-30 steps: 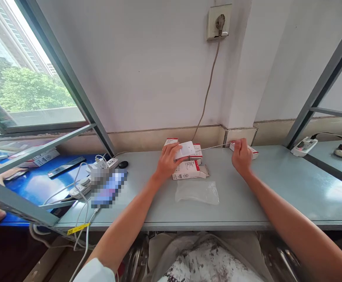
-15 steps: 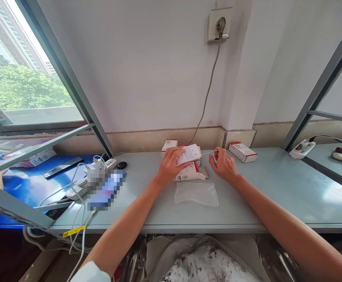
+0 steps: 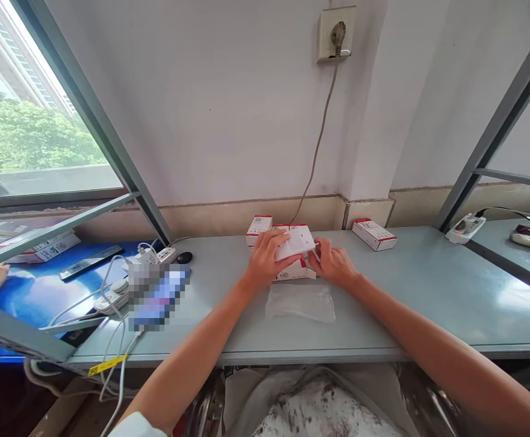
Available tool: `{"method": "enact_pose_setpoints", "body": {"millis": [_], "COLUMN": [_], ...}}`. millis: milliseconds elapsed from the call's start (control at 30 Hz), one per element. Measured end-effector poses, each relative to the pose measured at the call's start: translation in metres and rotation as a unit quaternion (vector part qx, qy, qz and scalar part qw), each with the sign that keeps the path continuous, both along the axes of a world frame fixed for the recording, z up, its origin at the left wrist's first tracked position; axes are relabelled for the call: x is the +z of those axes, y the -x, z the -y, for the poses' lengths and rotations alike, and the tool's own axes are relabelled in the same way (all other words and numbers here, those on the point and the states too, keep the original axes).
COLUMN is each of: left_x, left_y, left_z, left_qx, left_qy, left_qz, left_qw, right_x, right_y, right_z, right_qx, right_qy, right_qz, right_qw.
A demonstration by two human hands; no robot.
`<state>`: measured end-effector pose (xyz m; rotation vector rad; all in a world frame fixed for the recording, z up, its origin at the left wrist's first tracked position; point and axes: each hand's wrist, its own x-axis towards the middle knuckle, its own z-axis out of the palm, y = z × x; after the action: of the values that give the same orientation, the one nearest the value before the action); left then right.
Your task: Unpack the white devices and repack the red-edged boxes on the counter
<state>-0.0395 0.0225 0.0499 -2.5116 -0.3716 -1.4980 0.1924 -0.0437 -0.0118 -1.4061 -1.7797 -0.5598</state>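
At a grey metal worktop (image 3: 410, 291), a person's left hand (image 3: 269, 260) grasped a flat white plastic device (image 3: 296, 241), light and stiff by the look of it and best held by its broad faces, long axis slanting up toward the right hand (image 3: 333, 264). That hand closed at its end, grip unclear, above a red-and-white carton (image 3: 296, 272).
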Motion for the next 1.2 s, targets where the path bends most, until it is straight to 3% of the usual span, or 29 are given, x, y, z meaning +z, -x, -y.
{"method": "enact_pose_setpoints", "body": {"millis": [233,333,500,700,833,933,1067,1200], "left_x": [0.003,0.004,0.003,-0.004,0.0,0.015,0.036,0.032], "left_y": [0.0,0.001,0.001,-0.003,-0.005,-0.006,0.0,0.013], "left_z": [-0.001,-0.002,-0.004,-0.002,0.002,0.013,0.046,0.085], "left_qx": [-0.004,-0.003,-0.018,-0.044,-0.045,-0.017,0.005,0.035], "left_qy": [-0.015,-0.03,-0.041,-0.049,0.001,0.077,0.193,0.211], "left_qz": [-0.019,-0.024,-0.042,-0.073,-0.086,-0.091,-0.183,-0.232], "left_qw": [1.0,0.999,0.998,0.995,0.995,0.993,0.964,0.949], "right_x": [0.007,0.015,0.03,0.035,0.034,0.033,0.032,0.029], "right_y": [-0.01,-0.008,0.008,0.023,0.021,0.015,0.002,-0.01], "right_z": [0.003,0.008,0.017,0.019,0.017,0.014,0.008,0.003], "right_qx": [0.044,0.075,0.11,0.095,0.093,0.08,0.045,0.024], "right_qy": [0.047,0.053,0.048,0.101,0.083,0.057,0.042,0.008], "right_qz": [-0.041,-0.124,-0.289,-0.253,-0.289,-0.336,-0.422,-0.474], "right_qw": [0.997,0.988,0.95,0.957,0.949,0.937,0.905,0.88]}}
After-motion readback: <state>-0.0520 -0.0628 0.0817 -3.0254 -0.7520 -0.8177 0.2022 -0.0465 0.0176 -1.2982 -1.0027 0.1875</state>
